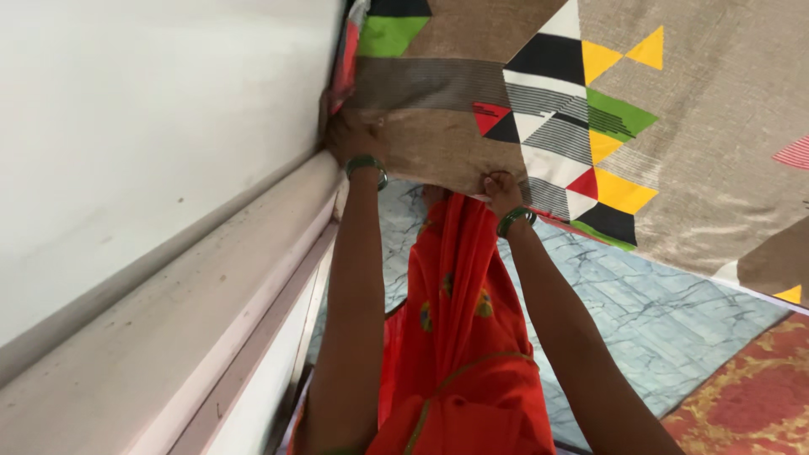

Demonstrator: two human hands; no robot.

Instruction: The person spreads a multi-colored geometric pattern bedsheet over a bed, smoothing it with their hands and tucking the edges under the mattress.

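Head view: both hands (358, 135) (499, 192) pinch bedsheet (455, 143) edge.

A home bedroom, going by the patterned brown bedsheet (674, 126), blue marbled mattress cover (640, 312), red floral rug (750, 396) and plain white wall (143, 126).

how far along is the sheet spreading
Done: the patterned brown sheet covers the upper part. In hand: the left hand presses its corner by the white wall while the right hand pinches the edge. Left: the blue marbled mattress below remains uncovered.
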